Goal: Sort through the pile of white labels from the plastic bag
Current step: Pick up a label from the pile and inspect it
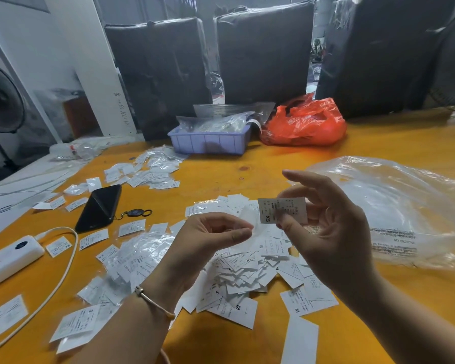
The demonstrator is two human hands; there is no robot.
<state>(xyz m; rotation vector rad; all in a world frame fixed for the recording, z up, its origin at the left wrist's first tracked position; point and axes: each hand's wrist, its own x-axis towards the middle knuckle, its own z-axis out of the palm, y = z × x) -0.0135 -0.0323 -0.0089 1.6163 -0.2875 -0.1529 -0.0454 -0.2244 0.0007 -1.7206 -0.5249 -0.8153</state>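
Nearest us, our left hand point(208, 236) hangs just over the label pile point(243, 274), fingers curled toward the thumb; we cannot tell whether a thin clear sleeve is caught between them, so we would check before reaching for more. Our right hand point(331, 232) pinches one white label point(283, 210) between thumb and fingertip, the other fingers fanned loose, and holds it up over the far side of the pile with "XS" showing at its edge. To do this step well, we should keep the pinch on the blank margin so the size mark stays readable, read it once, then drop it with labels of the same size. The pile lies on the orange table point(247, 169) between both wrists, M, S and XL tags mixed together. Just right of it sits the clear plastic bag point(394, 206), flattened. Smaller scatters of labels point(150, 172) lie farther left, near the phone point(99, 207); we judge those to be sorted groups, and mixing them up is the risk.
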